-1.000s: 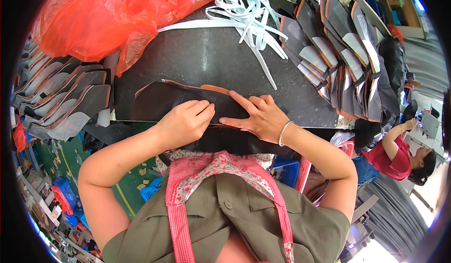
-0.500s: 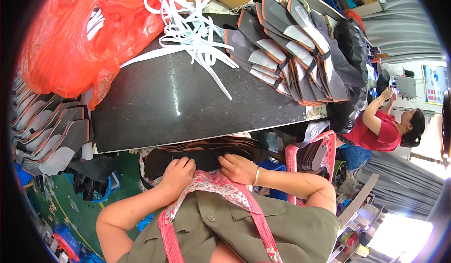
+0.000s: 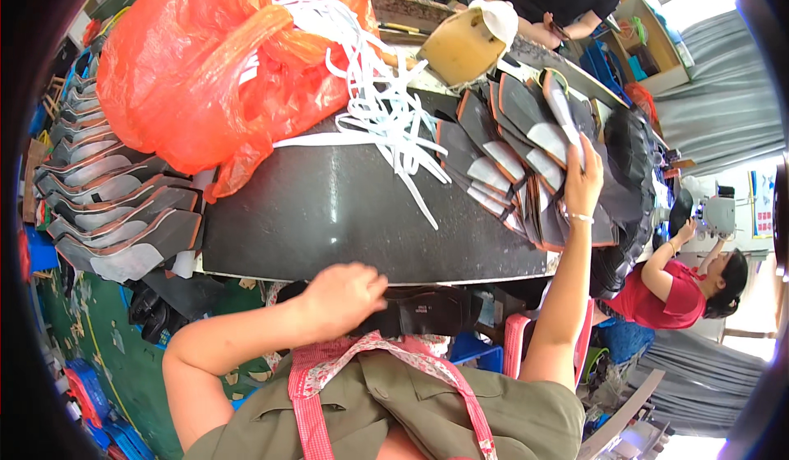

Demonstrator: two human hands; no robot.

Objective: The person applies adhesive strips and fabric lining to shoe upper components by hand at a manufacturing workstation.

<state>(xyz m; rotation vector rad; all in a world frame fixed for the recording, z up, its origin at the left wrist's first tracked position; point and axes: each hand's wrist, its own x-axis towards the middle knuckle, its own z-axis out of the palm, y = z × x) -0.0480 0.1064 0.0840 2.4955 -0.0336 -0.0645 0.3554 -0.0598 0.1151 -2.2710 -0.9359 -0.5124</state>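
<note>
My right hand point(image 3: 583, 178) reaches over the stack of dark shoe-upper pieces point(image 3: 501, 152) on the table's right side. Its fingers close on the lower end of a long white piece point(image 3: 560, 107) lying on that stack; its exact kind is unclear. Near the table's front edge, my left hand point(image 3: 341, 297) is raised with its fingers curled in, and nothing shows in them. Just below it, dark leather-like pieces point(image 3: 427, 312) rest at my lap, partly hidden by the hand and apron.
The black tabletop point(image 3: 345, 222) carries an orange-red plastic bag point(image 3: 222, 82) and a tangle of white strips point(image 3: 378, 103). More grey-black upper pieces point(image 3: 131, 222) line the left. A pink basket point(image 3: 514, 341) stands below. One person point(image 3: 567, 0) is across, another point(image 3: 674, 296) at right.
My right hand has left the dark pieces at my lap and stretched forward right to the stack. My left hand has lifted off them. The view has shifted, showing a person across the table.
</note>
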